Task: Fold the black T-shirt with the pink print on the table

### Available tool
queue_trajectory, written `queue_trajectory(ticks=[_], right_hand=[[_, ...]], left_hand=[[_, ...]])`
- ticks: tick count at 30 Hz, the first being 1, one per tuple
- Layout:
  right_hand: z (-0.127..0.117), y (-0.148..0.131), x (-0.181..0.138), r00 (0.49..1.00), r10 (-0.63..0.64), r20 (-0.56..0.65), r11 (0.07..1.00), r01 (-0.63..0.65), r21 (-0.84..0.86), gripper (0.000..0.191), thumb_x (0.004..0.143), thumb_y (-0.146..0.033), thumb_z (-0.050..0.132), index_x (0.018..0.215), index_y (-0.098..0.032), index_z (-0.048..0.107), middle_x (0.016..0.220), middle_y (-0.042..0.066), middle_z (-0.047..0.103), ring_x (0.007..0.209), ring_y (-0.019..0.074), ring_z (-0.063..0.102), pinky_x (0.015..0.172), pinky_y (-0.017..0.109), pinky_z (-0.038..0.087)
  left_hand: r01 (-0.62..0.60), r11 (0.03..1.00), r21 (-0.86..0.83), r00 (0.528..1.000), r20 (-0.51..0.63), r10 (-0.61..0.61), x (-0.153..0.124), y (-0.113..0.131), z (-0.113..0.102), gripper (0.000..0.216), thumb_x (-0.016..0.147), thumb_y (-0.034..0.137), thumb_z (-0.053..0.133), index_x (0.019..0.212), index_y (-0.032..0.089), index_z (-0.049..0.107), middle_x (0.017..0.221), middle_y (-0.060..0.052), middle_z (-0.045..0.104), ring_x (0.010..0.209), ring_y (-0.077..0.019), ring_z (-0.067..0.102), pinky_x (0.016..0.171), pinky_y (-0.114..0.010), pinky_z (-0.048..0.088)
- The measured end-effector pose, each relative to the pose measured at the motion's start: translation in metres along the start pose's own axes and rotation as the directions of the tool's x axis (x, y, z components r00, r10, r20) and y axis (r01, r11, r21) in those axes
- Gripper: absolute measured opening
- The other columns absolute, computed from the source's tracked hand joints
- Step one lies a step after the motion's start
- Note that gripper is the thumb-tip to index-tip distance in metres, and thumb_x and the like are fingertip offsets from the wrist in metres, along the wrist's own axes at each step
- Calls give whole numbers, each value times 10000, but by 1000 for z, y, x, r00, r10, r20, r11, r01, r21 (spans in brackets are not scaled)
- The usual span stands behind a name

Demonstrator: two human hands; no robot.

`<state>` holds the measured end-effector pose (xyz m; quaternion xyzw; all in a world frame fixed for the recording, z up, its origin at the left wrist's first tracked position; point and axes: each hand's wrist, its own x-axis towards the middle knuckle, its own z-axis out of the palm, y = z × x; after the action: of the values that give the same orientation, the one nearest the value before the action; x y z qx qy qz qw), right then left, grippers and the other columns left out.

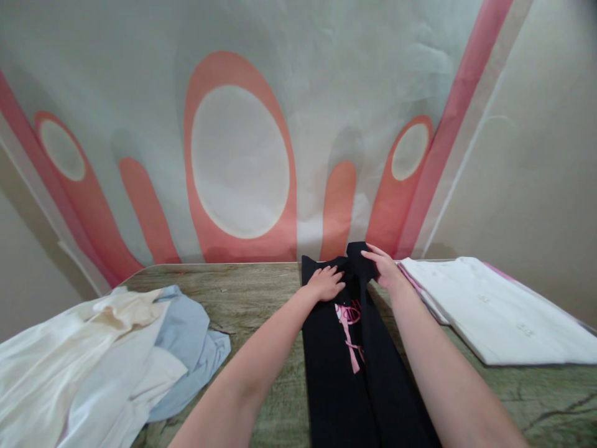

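Left hand [326,284], fingers spread, rests on black garment [333,386] near tabletop [252,295] far edge; right hand [384,266] grips garment's raised fold.

Black garment [329,373] with a pink print [348,314]; it lies lengthwise on the table [256,286], right side folded inward, partly covering the print; far right corner raised.

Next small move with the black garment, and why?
I'd probably lower the right hand and smooth the far end of the fold down. That hand appears to pinch the black garment there, with the cloth seemingly lifted, while the left hand lies spread on the fabric beside it. The fold already partly covers the pink print.
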<state>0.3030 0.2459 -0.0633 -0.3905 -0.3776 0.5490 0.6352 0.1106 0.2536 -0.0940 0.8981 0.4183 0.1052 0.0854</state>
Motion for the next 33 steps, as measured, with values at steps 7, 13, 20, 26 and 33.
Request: queue_trajectory(ticks=[7,13,20,26,33], right_hand=[[10,7,-3,999,46,-14,999,-46,-18,351,662,-183,657,1007,-229,608,750,-4,705,603,145,640,490,228,496],[17,21,-4,997,78,-2,997,-78,-11,391,641,-195,681,1023,-232,603,760,-8,706,602,135,635,494,218,496],[18,26,0,998,65,-10,997,-65,-48,466,614,-219,703,1066,-237,590,831,2,707,694,161,651,560,249,511],[14,37,3,995,98,-28,994,-99,-50,489,596,-215,708,1069,-259,593,814,-18,700,647,143,630,520,235,478],[15,48,0,999,41,9,984,-39,-171,415,587,-223,709,992,-267,634,831,-45,684,633,108,586,525,201,435]], left_hand=[[198,977,72,977,61,-203,6,16,1,628,822,652,221,1338,312,330,1446,-36,248,1307,-348,181,1006,-582,133],[180,980,83,980,-103,-171,16,-16,-21,355,919,324,270,1076,256,580,1144,-47,586,1140,-212,445,1019,-479,181],[253,962,103,960,-153,-237,18,-61,-43,198,802,371,541,885,246,670,1000,-58,640,1035,-232,508,955,-380,281],[304,951,59,944,-150,-292,20,-79,-41,133,737,350,625,808,251,679,909,-33,665,982,-221,541,917,-352,324],[321,946,-44,932,-161,-324,19,-101,-39,149,781,258,578,907,244,658,976,1,658,966,-165,554,867,-270,383]])
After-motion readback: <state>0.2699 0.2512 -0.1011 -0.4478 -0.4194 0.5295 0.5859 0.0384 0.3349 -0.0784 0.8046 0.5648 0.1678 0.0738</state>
